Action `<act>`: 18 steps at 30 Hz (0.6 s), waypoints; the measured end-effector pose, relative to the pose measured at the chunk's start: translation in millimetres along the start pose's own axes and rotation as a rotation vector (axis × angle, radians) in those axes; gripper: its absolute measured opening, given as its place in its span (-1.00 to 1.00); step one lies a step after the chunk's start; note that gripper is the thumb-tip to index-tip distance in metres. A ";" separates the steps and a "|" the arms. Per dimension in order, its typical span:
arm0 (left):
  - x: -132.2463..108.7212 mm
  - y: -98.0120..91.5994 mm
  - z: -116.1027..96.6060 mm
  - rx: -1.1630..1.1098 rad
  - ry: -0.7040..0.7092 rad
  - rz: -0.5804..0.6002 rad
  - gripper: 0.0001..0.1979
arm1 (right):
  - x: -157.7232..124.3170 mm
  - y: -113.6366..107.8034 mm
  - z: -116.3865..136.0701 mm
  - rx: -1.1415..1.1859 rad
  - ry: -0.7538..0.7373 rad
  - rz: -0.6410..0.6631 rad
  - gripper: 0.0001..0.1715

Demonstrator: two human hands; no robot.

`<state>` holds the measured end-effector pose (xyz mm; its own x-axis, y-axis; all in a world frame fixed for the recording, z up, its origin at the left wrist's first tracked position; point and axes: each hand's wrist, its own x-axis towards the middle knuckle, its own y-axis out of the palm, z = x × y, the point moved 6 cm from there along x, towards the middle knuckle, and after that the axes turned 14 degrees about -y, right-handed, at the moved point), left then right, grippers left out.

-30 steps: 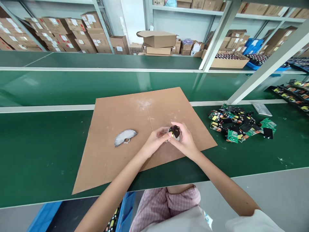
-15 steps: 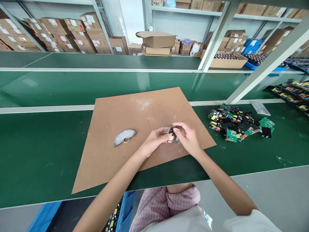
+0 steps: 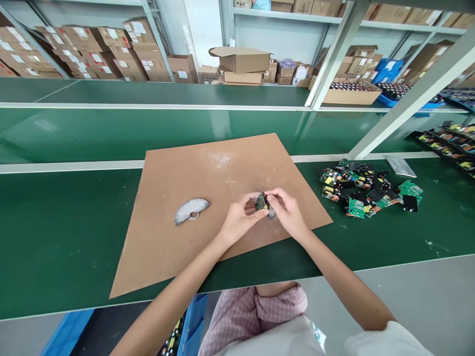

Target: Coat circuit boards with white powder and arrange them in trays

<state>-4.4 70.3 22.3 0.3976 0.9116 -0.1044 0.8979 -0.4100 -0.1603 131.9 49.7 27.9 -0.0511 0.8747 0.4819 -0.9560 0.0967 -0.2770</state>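
Between both hands, just above the cardboard sheet (image 3: 185, 173), is a small circuit board (image 3: 261, 202) with its green side showing. My left hand (image 3: 243, 215) pinches it from the left, thumb and fingers at its edges. My right hand (image 3: 285, 210) grips its right side, and the fingers cover part of it. A grey piece lies on the cardboard behind the right fingers, mostly hidden. Left of the hands, a grey half-ring-shaped piece (image 3: 188, 209) with a notch rests flat on the cardboard.
A heap of circuit boards (image 3: 365, 190) lies on the green table (image 3: 67, 222) at the right, beside a silver packet (image 3: 401, 166). Racks of boards (image 3: 449, 146) stand at the far right. A slanted white post (image 3: 404, 99) rises behind the heap. Blue crates (image 3: 193, 321) sit below the table edge.
The circuit board has been turned in the hands, so its green side now shows instead of the yellow component. My left fingers have shifted around it; my right hand has barely moved.
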 end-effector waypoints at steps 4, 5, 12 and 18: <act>-3.7 -3.5 -6.5 0.160 0.118 -0.127 -0.67 | -4.7 10.6 5.5 0.022 0.014 0.039 -0.64; -4.6 -4.2 -8.0 0.218 0.142 -0.165 -0.67 | -6.1 14.2 5.9 0.041 0.013 0.047 -0.60; -9.7 -0.4 -13.3 0.496 0.182 -0.229 -0.61 | -8.4 18.5 -3.9 0.051 0.024 -0.053 -0.66; -10.8 -1.0 -17.6 0.752 0.211 -0.245 -0.62 | 7.5 -28.9 -2.4 -0.210 -0.012 -0.133 -0.70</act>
<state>-6.2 61.3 40.9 0.3016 0.9335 0.1941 0.6267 -0.0406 -0.7782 159.9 54.6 37.5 0.0662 0.8420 0.5354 -0.8737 0.3080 -0.3764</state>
